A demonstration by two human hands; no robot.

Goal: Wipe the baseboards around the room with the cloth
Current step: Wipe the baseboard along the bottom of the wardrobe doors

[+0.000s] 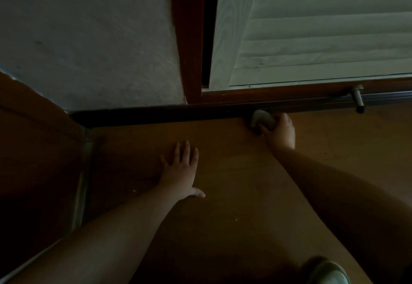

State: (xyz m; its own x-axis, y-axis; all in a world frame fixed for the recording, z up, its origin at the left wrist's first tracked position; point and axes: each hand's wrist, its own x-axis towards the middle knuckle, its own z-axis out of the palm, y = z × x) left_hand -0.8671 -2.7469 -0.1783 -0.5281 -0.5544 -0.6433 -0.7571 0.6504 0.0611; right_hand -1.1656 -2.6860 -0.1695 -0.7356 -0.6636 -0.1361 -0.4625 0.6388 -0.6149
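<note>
Shoe (pixel 330 272) — pale, at the lower right edge, partly out of view.

Floor (pixel 223 194) — brown wood-look surface, dim light; a few pale specks lie on it.

Left hand (pixel 180 172) — flat on the floor, fingers straight and spread, holding nothing; it reads as a prop for a person leaning low.

Metal strip (pixel 81 183) — runs along the floor at left, beside a brown panel whose nature cannot be told.

Right hand (pixel 279 131) — reached forward, fingers curled round the cloth, pressing it to the foot of the baseboard.

Cloth (pixel 262 122) — small grey wad, bunched in the right hand, touching both baseboard and floor at their join. Judged light, soft and easily crushed; it should fold to the board's face and top edge. Best taken as a wad in the palm with fingers behind it, so that pressure goes through the cloth and not the knuckles. Wet or dry cannot be told.

Baseboard (pixel 156 116) — dark strip along the wall's foot, running left to the corner and right under the door frame. Judged stiff and fixed; it will take firm rubbing.

Doorstop (pixel 357 98) — metal peg, just right of the cloth; a likely snag on a rightward stroke.

Wall (pixel 89 38) — grey, textured.

Louvred door (pixel 323 27) — pale, slatted, in a reddish frame.
</note>
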